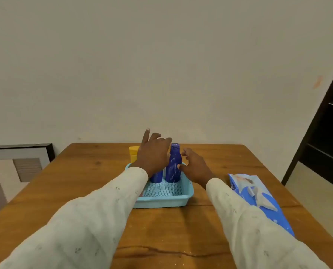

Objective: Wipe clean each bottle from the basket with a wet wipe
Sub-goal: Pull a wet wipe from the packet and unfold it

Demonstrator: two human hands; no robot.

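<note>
A light blue plastic basket (183,199) sits in the middle of the wooden table. A tall dark blue bottle (173,167) with white smears stands upright in it. A second blue bottle (156,177) stands to its left, mostly hidden behind my left wrist. A yellow bottle (134,153) shows at the basket's far left. My left hand (153,154) hovers over the bottles with fingers spread, holding nothing. My right hand (195,167) is just right of the tall bottle, fingers apart, thumb near its side. A blue wet wipe pack (259,199) lies to the right, with a wipe sticking out.
The wooden table (161,235) has a crack near its front and small white specks. A framed picture (20,166) leans against the wall at the left. A dark door frame (325,133) stands at the right.
</note>
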